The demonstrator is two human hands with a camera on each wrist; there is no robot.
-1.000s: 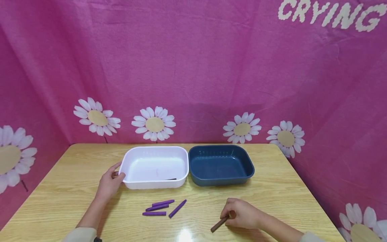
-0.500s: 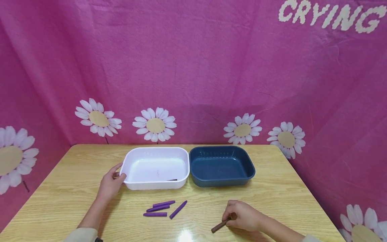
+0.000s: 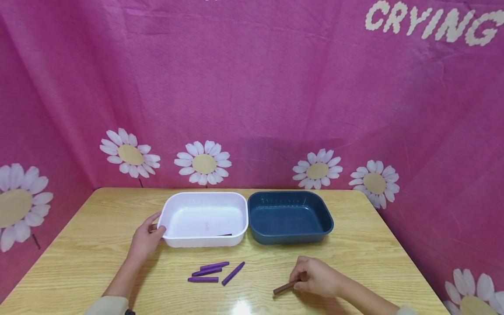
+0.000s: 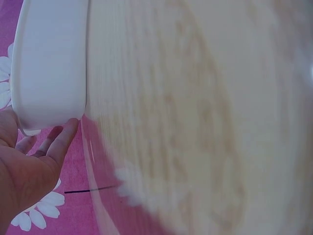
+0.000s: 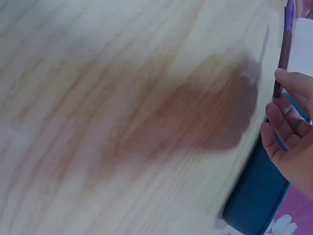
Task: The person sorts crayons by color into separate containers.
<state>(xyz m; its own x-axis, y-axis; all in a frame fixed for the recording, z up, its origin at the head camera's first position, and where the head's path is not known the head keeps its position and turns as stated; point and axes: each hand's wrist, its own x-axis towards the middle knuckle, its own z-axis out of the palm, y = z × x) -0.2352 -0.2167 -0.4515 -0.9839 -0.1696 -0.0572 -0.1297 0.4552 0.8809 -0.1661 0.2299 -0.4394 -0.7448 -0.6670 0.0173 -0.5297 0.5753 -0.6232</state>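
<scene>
My left hand grips the left end of the white plastic bin, thumb over the rim and fingers against the outer wall. In the left wrist view the fingertips touch the bin's end near its base. A brown crayon is pinched by one end between the thumb and fingers of my right hand, its free end pointing left just over the table. Inside the white bin, a thin dark brown stick shows partly above the front rim. Several purple crayons lie on the table in front of that bin.
A dark blue bin stands right beside the white one, near the back of the wooden table. Behind the table hangs a pink curtain with daisies. Light glares off the table's front.
The right hand has raised the brown crayon slightly, its free end now higher. The left hand stays at the white bin. The head view has shifted a little.
</scene>
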